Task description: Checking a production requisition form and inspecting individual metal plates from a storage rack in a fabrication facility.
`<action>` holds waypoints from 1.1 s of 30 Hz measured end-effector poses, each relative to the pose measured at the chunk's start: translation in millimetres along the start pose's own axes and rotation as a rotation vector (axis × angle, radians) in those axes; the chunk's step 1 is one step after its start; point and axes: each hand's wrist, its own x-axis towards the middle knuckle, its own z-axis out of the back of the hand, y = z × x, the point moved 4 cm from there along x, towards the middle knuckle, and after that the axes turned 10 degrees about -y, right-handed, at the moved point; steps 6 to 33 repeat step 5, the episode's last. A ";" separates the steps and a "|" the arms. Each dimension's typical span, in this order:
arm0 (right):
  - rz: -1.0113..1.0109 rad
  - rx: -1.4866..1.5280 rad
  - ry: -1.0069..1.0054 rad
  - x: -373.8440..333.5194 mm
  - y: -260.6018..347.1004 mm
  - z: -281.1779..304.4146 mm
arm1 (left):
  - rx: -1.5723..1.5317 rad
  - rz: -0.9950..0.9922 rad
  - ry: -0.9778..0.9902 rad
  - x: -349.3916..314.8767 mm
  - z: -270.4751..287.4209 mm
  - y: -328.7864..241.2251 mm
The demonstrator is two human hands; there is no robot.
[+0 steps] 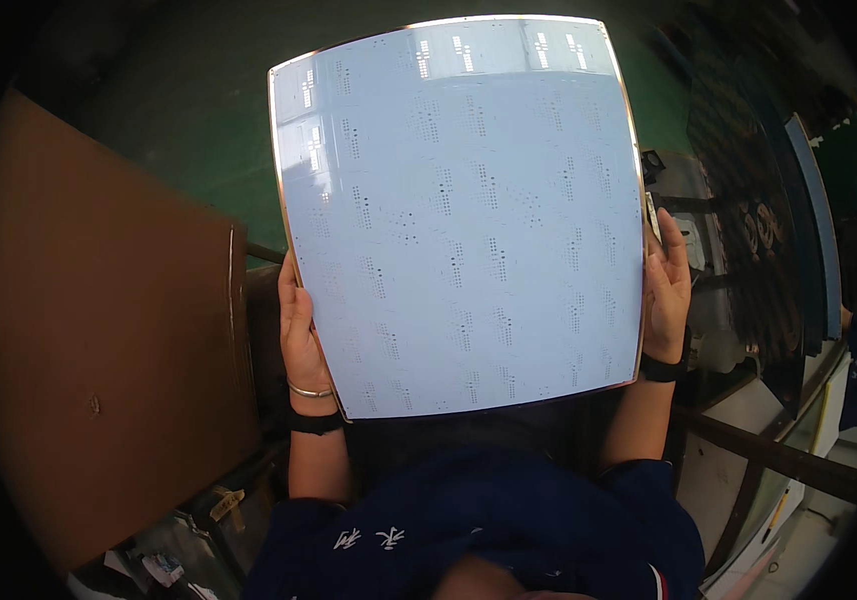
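Low in the frame, dark blue sleeves [489, 520]. Above them, left hand [301, 335] clamped on the left edge and right hand [667, 295] on the right edge of a pale blue panel [459, 210], held up across the centre. Brown cardboard sheet [99, 330] close at left. Green floor [179, 110] open in the upper left; dark stacked panels [759, 230] crowding the right.

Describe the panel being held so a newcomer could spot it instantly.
Start from the green floor filling the upper view; in front of it, mid-frame, a large pale panel is held up by its side edges, left hand and right hand. Unlike the plain brown cardboard sheet to its left, it is glossy white, copper-edged and dotted with repeating clusters of tiny holes.
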 end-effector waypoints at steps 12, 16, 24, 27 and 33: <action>-0.021 -0.184 0.026 3.1 -7.3 13.8 | 0.039 -0.046 0.057 1.6 14.4 -1.0; -0.021 -0.184 0.026 3.1 -7.3 13.8 | 0.039 -0.046 0.057 1.6 14.4 -1.0; -0.021 -0.184 0.026 3.1 -7.3 13.8 | 0.039 -0.046 0.057 1.6 14.4 -1.0; -0.021 -0.184 0.026 3.1 -7.3 13.8 | 0.039 -0.046 0.057 1.6 14.4 -1.0; -0.021 -0.184 0.026 3.1 -7.3 13.8 | 0.039 -0.046 0.057 1.6 14.4 -1.0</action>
